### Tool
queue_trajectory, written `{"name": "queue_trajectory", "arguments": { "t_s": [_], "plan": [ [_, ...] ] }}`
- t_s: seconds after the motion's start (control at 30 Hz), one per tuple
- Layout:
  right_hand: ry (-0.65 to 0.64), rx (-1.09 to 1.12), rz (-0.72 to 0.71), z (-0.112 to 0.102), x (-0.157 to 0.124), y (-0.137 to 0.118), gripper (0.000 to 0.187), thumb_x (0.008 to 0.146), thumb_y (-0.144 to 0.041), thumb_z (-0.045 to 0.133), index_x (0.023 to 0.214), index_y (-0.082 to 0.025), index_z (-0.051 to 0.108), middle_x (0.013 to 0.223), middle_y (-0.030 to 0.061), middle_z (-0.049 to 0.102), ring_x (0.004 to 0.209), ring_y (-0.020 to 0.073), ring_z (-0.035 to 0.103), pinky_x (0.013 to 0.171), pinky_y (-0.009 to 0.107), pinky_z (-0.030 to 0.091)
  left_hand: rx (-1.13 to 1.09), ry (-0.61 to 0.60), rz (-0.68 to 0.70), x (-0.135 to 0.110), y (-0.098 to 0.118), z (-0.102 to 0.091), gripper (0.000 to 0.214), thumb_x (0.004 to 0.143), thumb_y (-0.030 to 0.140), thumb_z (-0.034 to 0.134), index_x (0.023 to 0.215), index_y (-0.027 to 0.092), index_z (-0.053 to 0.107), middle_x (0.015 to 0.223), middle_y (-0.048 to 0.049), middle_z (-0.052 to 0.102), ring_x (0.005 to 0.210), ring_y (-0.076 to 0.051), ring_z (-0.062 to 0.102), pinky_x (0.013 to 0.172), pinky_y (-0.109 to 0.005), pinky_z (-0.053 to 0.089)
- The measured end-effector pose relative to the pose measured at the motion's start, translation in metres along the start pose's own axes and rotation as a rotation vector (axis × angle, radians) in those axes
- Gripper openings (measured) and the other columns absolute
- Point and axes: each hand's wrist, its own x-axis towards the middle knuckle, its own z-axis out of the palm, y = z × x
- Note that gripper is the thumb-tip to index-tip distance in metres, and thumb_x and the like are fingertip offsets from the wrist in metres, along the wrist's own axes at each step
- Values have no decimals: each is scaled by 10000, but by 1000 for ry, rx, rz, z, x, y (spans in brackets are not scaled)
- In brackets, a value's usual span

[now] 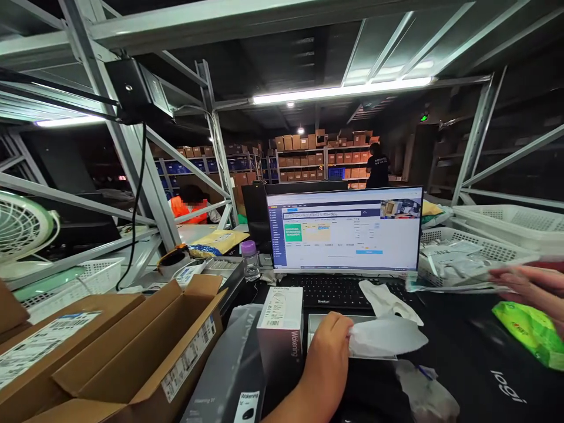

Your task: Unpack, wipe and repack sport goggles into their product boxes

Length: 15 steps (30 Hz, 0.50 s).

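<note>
My left hand (329,343) is closed on a white crumpled plastic bag (388,335) just in front of the black keyboard (335,291). A white-and-grey Wokening box (282,326) stands upright right beside that hand. My right hand (531,291) comes in from the right edge, blurred, with its fingers round a clear plastic packet (453,273) held near the white basket. A green packet (531,332) lies under the right hand on the black desk mat (467,358).
A monitor (346,229) stands behind the keyboard. Open cardboard boxes (118,352) sit at the left, white mesh baskets (506,232) at the right, a purple-capped bottle (250,258) and a fan (22,229) further left. Two other people stand among far shelves.
</note>
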Motion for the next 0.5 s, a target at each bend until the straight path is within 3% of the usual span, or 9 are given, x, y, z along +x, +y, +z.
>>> {"name": "queue_trajectory", "arguments": {
  "t_s": [0.1,0.17,0.23,0.3,0.4,0.5],
  "plan": [
    [-49,50,157,36,-6,-14,297,614,-533,857,819,-322,825,999,133,782,952,383,710,821,482,607,88,16,-55,3,-18,6,460,797,71,470,1150,220,724,1181,-161,689,1113,-327,622,992,-497,454],
    [-112,68,174,57,-10,-21,309,603,-533,862,815,-310,833,955,106,793,933,374,711,810,468,618,131,43,-87,3,-27,9,561,724,62,547,1254,182,685,1403,-212,578,1335,-411,490,1121,-605,319],
    [-141,100,171,74,-14,-24,349,601,-532,869,847,-286,840,920,90,799,900,353,718,808,447,617,153,55,-92,0,-29,10,685,685,67,607,1363,169,611,1549,-208,427,1462,-438,323,1187,-645,167],
    [-180,125,171,87,-17,-23,394,609,-540,872,871,-247,842,914,99,800,889,342,720,814,439,607,115,43,-97,-4,-23,9,800,731,129,646,1503,183,444,1616,-179,321,1505,-404,249,1212,-612,149],
    [-263,189,131,105,-23,-22,407,642,-549,867,895,-232,839,959,117,799,922,334,716,851,442,585,-56,99,-132,-6,-8,7,999,780,260,711,1605,226,149,1654,-160,233,1516,-345,251,1216,-536,232],
    [-343,301,99,119,-32,-27,375,632,-536,883,856,-239,837,947,115,800,912,328,721,852,454,580,-363,196,-163,-2,3,4,1097,751,305,768,1601,256,77,1628,-174,295,1465,-313,371,1195,-500,302]
  ]
}}
